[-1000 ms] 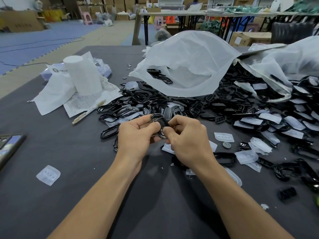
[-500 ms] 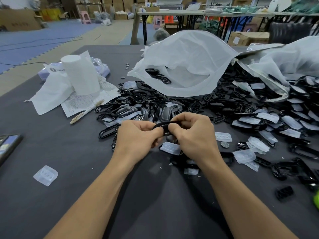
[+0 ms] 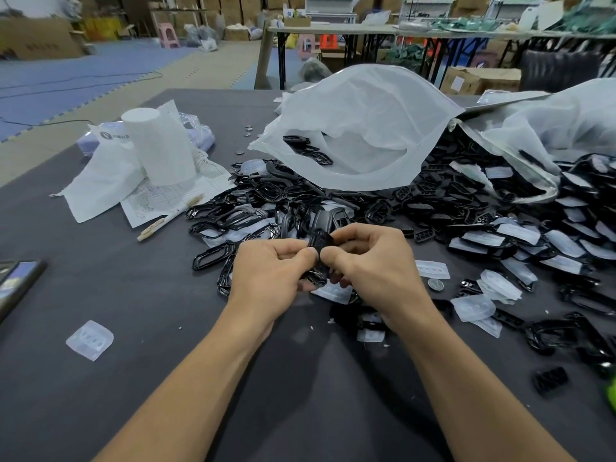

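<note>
Both hands meet over the middle of the dark table (image 3: 100,395). My left hand (image 3: 270,271) and my right hand (image 3: 373,265) pinch a small black plastic shell (image 3: 319,241) between thumbs and fingertips, thumbs pressed side by side on it. Most of the shell is hidden by the fingers. Just below the hands lie a clear rubber button pad (image 3: 335,291) and more black parts (image 3: 353,318).
A big heap of black shells (image 3: 466,208) and clear pads spreads behind and right, under white bags (image 3: 363,128). A white roll (image 3: 160,145), papers and a pen (image 3: 170,216) lie left. A phone (image 3: 16,285) sits at the left edge; a loose clear pad (image 3: 90,340) lies near left.
The hands have turned the black part and drawn slightly closer together, thumbs now pressing on it. A metal ring seen at the part a second ago is out of sight now.
</note>
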The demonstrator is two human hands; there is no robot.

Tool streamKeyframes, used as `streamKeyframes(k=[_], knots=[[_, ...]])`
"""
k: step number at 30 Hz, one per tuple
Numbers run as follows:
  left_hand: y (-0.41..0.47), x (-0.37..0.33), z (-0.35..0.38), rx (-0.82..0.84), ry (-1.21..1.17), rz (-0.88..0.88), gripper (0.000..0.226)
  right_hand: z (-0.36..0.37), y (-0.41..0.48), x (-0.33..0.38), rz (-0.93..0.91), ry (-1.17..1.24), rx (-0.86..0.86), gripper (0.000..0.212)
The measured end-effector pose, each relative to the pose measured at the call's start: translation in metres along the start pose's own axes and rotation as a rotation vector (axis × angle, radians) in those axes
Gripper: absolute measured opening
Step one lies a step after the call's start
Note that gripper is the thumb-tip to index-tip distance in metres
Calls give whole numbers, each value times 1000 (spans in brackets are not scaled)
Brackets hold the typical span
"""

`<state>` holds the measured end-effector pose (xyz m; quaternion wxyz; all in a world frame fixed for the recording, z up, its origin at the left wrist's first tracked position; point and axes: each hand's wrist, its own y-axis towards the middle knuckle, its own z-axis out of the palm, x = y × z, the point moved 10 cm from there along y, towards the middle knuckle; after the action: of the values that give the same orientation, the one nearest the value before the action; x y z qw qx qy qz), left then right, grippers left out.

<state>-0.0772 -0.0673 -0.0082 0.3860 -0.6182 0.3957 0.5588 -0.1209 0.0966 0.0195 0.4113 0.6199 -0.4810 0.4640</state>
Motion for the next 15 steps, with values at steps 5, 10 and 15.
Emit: streamKeyframes(k=[5, 10, 15], knots=[[-2, 1, 9, 51, 24, 28, 13, -5, 1, 1, -27, -84, -50, 15], [-4, -11, 9, 68, 93, 103, 29, -4, 2, 1, -34, -106, -37, 17], [10, -9, -38, -231, -193, -2, 30, -27, 1, 10, -120, -301, -193, 18]])
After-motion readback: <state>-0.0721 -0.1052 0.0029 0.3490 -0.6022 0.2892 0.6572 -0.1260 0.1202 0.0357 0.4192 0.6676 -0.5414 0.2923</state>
